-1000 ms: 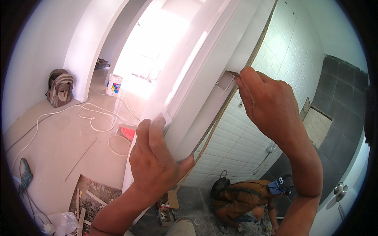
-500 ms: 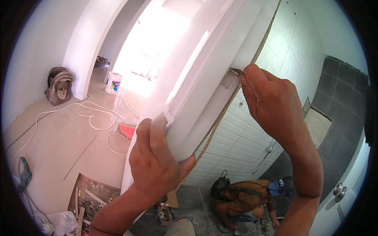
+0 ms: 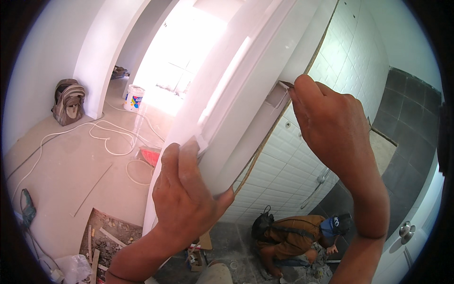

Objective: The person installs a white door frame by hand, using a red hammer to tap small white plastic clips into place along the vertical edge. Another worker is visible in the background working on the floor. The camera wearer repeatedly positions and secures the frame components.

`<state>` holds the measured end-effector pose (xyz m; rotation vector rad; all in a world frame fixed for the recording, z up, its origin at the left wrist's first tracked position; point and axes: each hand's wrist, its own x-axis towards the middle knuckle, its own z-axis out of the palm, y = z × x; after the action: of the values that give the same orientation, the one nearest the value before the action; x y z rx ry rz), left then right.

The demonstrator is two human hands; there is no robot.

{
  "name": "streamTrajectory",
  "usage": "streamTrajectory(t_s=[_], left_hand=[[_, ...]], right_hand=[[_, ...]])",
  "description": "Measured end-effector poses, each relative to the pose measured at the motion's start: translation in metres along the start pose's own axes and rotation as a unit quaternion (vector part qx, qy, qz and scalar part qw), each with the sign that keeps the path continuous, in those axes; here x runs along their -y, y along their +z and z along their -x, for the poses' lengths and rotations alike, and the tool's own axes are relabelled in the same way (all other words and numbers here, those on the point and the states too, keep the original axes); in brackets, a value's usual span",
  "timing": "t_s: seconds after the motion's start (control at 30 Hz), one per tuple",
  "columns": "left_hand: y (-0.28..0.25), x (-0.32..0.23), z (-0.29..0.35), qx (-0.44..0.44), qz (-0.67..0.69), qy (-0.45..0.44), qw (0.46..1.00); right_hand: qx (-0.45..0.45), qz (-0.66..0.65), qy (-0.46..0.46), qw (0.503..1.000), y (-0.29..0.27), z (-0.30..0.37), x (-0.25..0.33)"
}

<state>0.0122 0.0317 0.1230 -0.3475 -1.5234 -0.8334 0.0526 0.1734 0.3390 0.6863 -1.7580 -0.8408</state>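
Observation:
A white door frame runs slantwise through the middle of the view. A shallow rectangular recess is cut in its face. At that recess my right hand pinches a small thin metal piece, mostly hidden by my fingertips. Lower down, my left hand grips the frame, fingers on one side and thumb by the wall-side edge. A small white piece shows beside the left fingertips; whether it is held I cannot tell.
A co-worker crouches on the dark floor below right. White tiles cover the wall beyond the frame; a door stands at right. On the left are a cable, a backpack, a bucket, a drill and a rubble pit.
My right fingers and the metal piece have shifted slightly at the recess. My left hand stays on the frame. The co-worker's hand has moved, now showing its open fingers.

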Motion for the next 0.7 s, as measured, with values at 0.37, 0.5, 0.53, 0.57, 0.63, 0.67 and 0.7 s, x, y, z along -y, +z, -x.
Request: streamTrajectory(t_s=[0.37,0.5,0.53,0.57,0.63,0.67,0.7], left_hand=[[0.000,0.001,0.001,0.024,-0.004,-0.010,1.000],[-0.001,-0.001,0.001,0.022,-0.020,-0.011,1.000],[-0.001,-0.002,0.000,0.026,-0.015,-0.024,0.999],[-0.001,-0.002,0.000,0.030,-0.009,-0.030,0.999],[0.000,-0.002,0.000,0.018,-0.007,-0.027,0.999],[0.001,-0.002,-0.001,0.006,-0.011,-0.015,1.000],[0.001,-0.001,-0.001,0.003,-0.019,0.000,1.000]], right_hand=[[0.027,0.067,-0.028,0.997,-0.004,0.005,-0.008],[0.042,0.065,-0.012,0.997,-0.007,0.004,-0.009],[0.038,0.054,-0.015,0.998,-0.012,0.006,-0.008],[0.032,0.044,-0.018,0.998,-0.018,0.007,-0.006],[-0.051,-0.019,-0.002,0.999,-0.031,0.013,-0.002],[-0.106,-0.054,-0.002,0.993,-0.035,0.015,0.000],[-0.119,-0.101,-0.009,0.988,-0.032,0.014,0.000]])
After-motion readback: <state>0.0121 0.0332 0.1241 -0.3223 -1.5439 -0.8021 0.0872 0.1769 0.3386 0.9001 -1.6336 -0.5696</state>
